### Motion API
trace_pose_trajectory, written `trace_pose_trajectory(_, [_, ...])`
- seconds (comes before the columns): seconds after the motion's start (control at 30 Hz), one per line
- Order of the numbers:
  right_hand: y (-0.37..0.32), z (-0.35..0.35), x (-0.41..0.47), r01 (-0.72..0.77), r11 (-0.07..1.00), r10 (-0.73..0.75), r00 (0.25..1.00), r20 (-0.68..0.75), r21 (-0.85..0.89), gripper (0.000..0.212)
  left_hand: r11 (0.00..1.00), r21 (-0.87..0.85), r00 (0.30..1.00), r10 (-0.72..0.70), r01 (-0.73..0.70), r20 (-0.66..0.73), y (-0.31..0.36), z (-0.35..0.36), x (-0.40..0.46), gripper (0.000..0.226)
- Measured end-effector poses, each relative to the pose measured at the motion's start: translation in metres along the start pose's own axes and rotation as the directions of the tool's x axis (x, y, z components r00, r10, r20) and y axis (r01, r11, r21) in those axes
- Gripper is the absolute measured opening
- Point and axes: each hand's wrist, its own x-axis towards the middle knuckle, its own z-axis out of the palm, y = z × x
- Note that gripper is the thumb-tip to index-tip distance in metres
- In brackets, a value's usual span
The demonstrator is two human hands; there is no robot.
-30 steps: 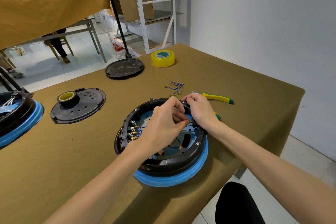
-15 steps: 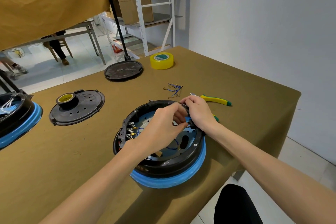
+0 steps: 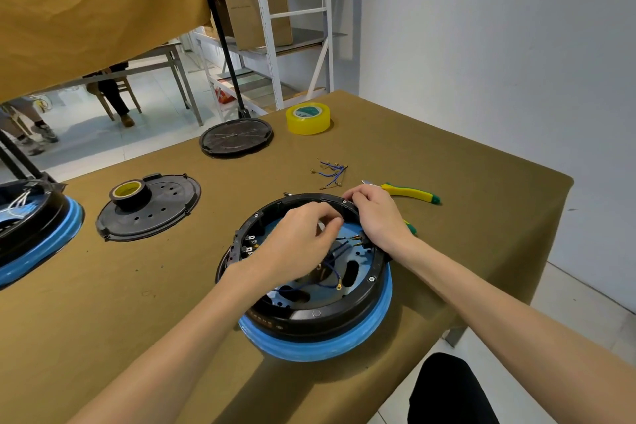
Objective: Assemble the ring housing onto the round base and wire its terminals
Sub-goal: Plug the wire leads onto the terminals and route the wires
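The black ring housing (image 3: 320,315) sits on the blue round base (image 3: 344,344) near the table's front edge. My left hand (image 3: 296,244) hovers over the housing's inside, fingertips curled together and pinching a short blue wire (image 3: 344,238) that leads to brass terminals (image 3: 358,237) at the right inner wall. My right hand (image 3: 377,217) grips the far right rim of the housing, fingers curled over it. More blue wires with ring lugs (image 3: 335,280) lie loose inside. A row of terminals (image 3: 249,244) shows on the left inner wall.
A bunch of spare wires (image 3: 330,172) and yellow-green pliers (image 3: 409,193) lie just behind the housing. Yellow tape (image 3: 308,118), a black disc (image 3: 235,137) and a black lid carrying a tape roll (image 3: 148,206) sit farther back. Another blue-based unit (image 3: 34,234) is at the left edge.
My left hand has pulled slightly left, uncovering the wire and terminals at the right wall. My right hand stays on the rim.
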Motion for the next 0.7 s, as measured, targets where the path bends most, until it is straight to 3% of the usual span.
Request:
trace_pose_trajectory(0.17, [-0.001,0.000,0.000,-0.004,1.000,0.004,1.000,-0.007,-0.006,0.033,0.977,0.211,0.985,-0.045,0.008,0.169,-0.003,-0.005,0.014,0.015])
trace_pose_trajectory(0.5, [-0.001,0.001,0.001,-0.011,0.999,0.011,1.000,-0.005,0.033,0.032,0.980,0.155,0.987,0.105,-0.124,0.124,-0.005,-0.002,0.023,0.013])
trace_pose_trajectory(0.7, [0.002,0.000,0.001,0.011,1.000,-0.011,1.000,-0.005,-0.002,0.032,0.990,0.008,0.987,0.142,-0.143,0.078,-0.010,0.004,0.013,0.013])
